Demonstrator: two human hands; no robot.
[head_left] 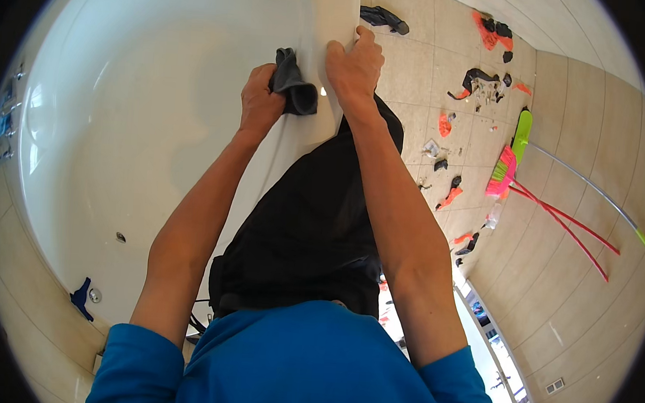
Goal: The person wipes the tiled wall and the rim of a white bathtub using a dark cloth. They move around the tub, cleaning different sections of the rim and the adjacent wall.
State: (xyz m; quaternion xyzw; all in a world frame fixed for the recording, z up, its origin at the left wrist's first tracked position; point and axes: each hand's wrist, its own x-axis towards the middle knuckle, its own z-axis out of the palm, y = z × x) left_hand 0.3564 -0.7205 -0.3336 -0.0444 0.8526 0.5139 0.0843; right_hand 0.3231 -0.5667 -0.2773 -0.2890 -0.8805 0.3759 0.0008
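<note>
Bunched in my closed left hand point(263, 100) is a dark grey cloth point(293, 85), held just inside the rim of a large white bathtub point(327, 10). The cloth hangs to the right of my fingers, and its lower end is close to the tub's inner edge. My right hand point(356, 67) grips the tub's rim on its outer side, thumb over the top and the other fingers bent and partly hidden. My legs in black trousers are against the outside of the tub.
Scattered orange and black scraps point(452, 193) and dirt litter the tiled floor to the right. A pink broom point(502, 172) and a green one point(522, 132) lean by the wall. In the tub are a drain point(120, 237) and, near its lower left edge, a dark blue cloth point(81, 299).
</note>
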